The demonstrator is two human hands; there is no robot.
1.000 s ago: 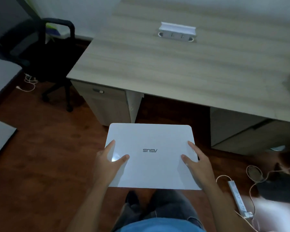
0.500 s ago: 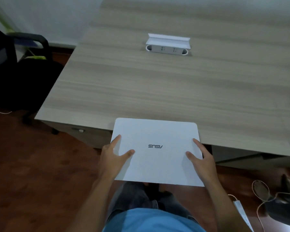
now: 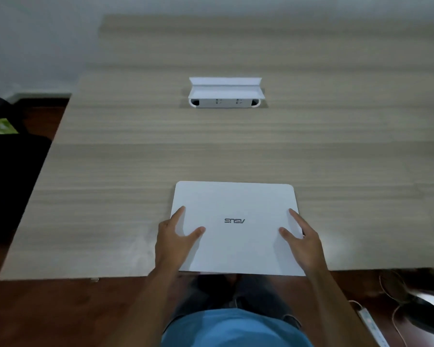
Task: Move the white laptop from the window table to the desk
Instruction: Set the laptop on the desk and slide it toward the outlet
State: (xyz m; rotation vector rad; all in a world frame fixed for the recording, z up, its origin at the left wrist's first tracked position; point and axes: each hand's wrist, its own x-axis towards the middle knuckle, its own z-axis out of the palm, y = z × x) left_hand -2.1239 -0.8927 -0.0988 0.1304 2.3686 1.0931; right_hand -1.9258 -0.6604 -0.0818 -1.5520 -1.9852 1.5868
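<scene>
The closed white laptop (image 3: 236, 209), logo facing me upside down, lies flat over the near edge of the light wood desk (image 3: 135, 159). I cannot tell whether it rests on the desk or hovers just above it. My left hand (image 3: 176, 241) grips its left side, thumb on the lid. My right hand (image 3: 301, 241) grips its right side the same way. The laptop's near edge lines up with the desk's front edge.
A white pop-up socket box (image 3: 226, 92) with its lid raised sits in the desk's middle, beyond the laptop. A black chair (image 3: 8, 176) stands at the left. A white power strip and cables (image 3: 371, 324) lie on the brown floor at the lower right.
I have walked up to the desk, carrying the laptop forward from above the floor to over the desk's front edge. Both hands keep the same hold.
</scene>
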